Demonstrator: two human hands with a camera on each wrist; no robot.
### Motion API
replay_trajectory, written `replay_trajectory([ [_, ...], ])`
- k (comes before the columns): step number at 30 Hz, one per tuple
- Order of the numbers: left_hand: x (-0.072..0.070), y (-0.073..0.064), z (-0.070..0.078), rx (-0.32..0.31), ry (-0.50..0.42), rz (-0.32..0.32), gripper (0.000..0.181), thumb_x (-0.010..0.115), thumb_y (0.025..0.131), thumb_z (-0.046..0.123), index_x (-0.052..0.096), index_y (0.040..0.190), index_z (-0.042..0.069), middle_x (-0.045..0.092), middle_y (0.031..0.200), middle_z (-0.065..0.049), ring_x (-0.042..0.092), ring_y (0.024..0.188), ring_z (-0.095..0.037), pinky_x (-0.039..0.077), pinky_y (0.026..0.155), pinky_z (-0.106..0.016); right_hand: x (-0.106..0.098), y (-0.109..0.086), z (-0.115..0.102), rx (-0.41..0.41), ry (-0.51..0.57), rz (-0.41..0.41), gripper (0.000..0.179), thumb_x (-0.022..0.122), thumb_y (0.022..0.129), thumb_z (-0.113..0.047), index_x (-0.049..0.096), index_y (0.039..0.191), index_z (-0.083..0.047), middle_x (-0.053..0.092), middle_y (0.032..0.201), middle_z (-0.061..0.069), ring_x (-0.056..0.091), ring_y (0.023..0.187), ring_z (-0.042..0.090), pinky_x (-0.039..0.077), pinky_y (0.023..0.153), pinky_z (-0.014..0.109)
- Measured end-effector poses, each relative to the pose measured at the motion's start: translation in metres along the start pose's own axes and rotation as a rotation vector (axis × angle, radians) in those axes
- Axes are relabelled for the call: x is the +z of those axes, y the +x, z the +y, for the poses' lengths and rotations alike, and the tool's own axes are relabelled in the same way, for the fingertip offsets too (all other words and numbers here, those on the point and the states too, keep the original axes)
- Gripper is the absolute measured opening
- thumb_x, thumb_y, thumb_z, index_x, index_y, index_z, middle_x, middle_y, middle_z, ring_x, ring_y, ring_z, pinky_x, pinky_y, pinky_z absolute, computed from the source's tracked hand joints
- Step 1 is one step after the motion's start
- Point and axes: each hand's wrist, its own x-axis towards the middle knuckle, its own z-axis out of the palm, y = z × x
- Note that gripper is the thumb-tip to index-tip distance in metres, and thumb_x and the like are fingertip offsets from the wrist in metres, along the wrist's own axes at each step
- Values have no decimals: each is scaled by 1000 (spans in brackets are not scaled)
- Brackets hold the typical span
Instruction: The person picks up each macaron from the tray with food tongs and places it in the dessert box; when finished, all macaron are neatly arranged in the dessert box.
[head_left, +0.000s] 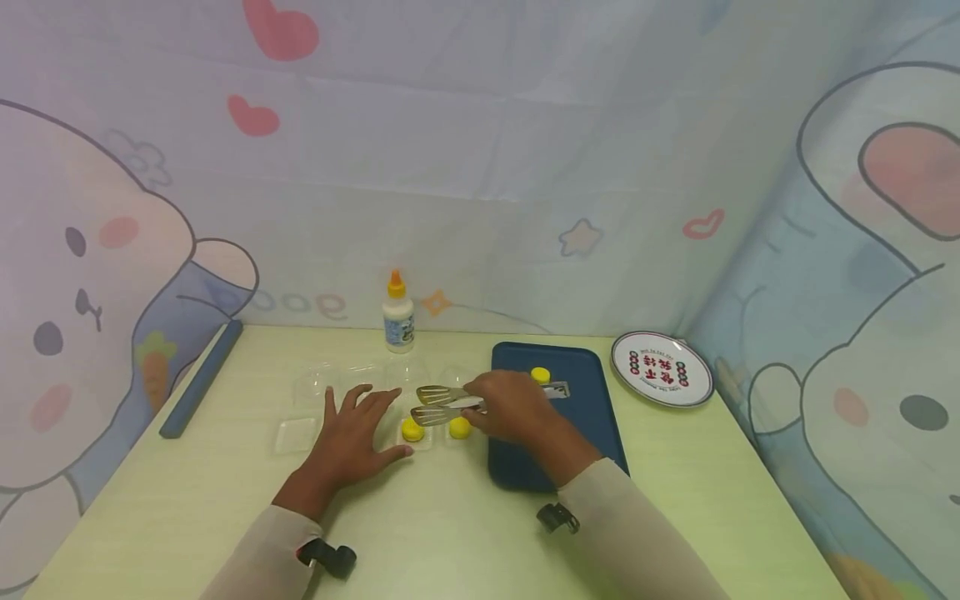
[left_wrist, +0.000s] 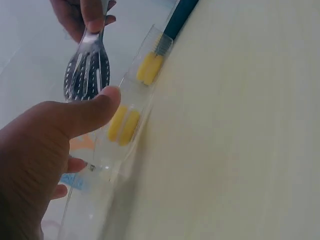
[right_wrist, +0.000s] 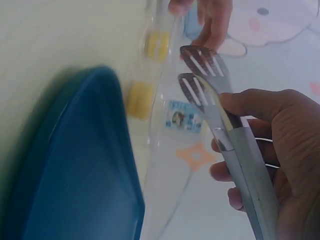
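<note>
My right hand (head_left: pixel 513 404) grips a pair of metal tongs (head_left: pixel 437 415) with slotted heads. Those heads stand a little apart, with nothing between them, above a clear plastic box (head_left: pixel 297 437) with compartments. Two yellow macarons sit in the box: a nearer-to-centre macaron (left_wrist: pixel 124 125) and, closer to the tray, another macaron (left_wrist: pixel 150 68). My left hand (head_left: pixel 348 442) is spread over the box's left part, its thumb beside the first macaron. Whether it touches the plastic I cannot tell. One more yellow macaron (head_left: pixel 540 375) lies on the blue tray (head_left: pixel 517 477), partly behind my right hand.
A white bottle with an orange tip (head_left: pixel 398 321) stands behind the box by the backdrop. Right of the tray lies a round plate with red lettering (head_left: pixel 662 369). A blue-grey bar (head_left: pixel 201 382) lies along the table's left edge. Printed cloth hangs around the table.
</note>
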Motion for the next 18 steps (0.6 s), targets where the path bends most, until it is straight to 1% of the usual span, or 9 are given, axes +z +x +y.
replay_trajectory([
  [3, -4, -2, -7, 0, 5, 18, 91, 83, 86, 65, 54, 159, 18, 65, 152, -8, 47, 152, -44, 13, 120, -92, 0, -7, 12, 25, 29, 41, 36, 82, 98, -40, 83, 126, -18, 84, 120, -3, 79, 100, 16, 64, 73, 37],
  [7, -11, -9, -19, -17, 7, 30, 90, 82, 86, 65, 56, 158, 18, 61, 156, -10, 45, 153, -44, 12, 120, -93, 1, -15, 29, 72, 79, 70, 35, 82, 98, -38, 82, 127, -19, 83, 122, -2, 80, 106, 19, 65, 79, 42],
  [11, -17, -18, -30, -34, 2, 27, 88, 82, 87, 63, 56, 157, 17, 58, 160, -12, 43, 153, -46, 10, 119, -93, 0, -25, 47, 112, 138, 96, 33, 84, 96, -37, 83, 125, -20, 84, 117, -2, 80, 101, 20, 64, 77, 44],
  [14, -20, -23, -36, -30, -11, 33, 86, 83, 87, 60, 57, 157, 17, 59, 158, -12, 44, 151, -46, 11, 117, -95, -2, -34, 62, 149, 171, 111, 33, 85, 95, -36, 84, 124, -19, 85, 114, 0, 80, 99, 22, 64, 77, 46],
  [15, -21, -24, -37, -27, -15, 35, 85, 84, 87, 60, 57, 156, 18, 60, 156, -11, 45, 150, -46, 12, 117, -95, -2, -36, 68, 165, 186, 115, 34, 85, 95, -36, 84, 124, -19, 85, 114, 1, 81, 100, 23, 64, 78, 47],
  [18, -25, -27, -42, -13, -37, 38, 84, 86, 87, 57, 57, 155, 18, 62, 153, -11, 47, 148, -47, 14, 115, -96, -4, -44, 85, 205, 207, 110, 36, 84, 96, -36, 83, 126, -17, 85, 118, 4, 81, 108, 29, 65, 88, 52],
])
